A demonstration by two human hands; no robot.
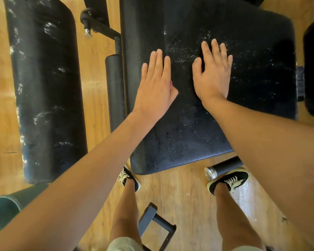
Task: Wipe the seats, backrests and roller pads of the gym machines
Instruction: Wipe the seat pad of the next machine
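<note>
Seat pad [216, 124] at centre: wiped yet?
— Partly, by appearance. White flecks [185, 51] lie at 12 o'clock, just beyond the fingertips; the near half looks cleaner.
— And the hands?
— Left hand [155, 84] and right hand [213, 73] rest flat on the pad, side by side, fingers straight, gripping nothing visible. A pink sliver shows under the left hand's edge; what it is cannot be told.
— What remains?
— Long pad [43, 87] at 9 o'clock, streaked white, and the roller pad [114, 91] between the two, apparently untouched.
— Obstructions?
— Chrome-capped bar [223, 169] at 5 o'clock beside the right shoe, a metal frame [156, 225] at 6 o'clock between the legs, a rolled green mat [4, 211] at 8 o'clock.
</note>
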